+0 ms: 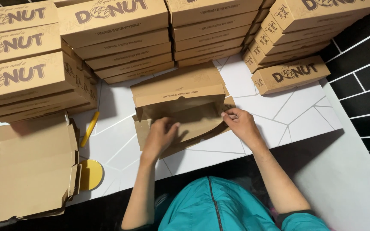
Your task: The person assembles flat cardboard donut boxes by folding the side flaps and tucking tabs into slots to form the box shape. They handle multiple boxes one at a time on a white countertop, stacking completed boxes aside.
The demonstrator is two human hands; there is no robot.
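Observation:
A half-folded brown cardboard box [180, 100] lies on the white table [258, 90] in front of me, its lid flap raised toward the back. My left hand [159, 136] presses into the box's left front part, fingers curled on the cardboard. My right hand [240, 124] pinches the box's right side flap near its front corner. Both hands hold the same box.
Tall stacks of closed brown boxes [125, 38] line the back, left [18, 68] and right [296, 30]. An open unfolded box [26, 167] sits at the near left. A yellow stick [89, 128] and a yellow disc [91, 174] lie beside it. Black tiled wall [365, 85] at right.

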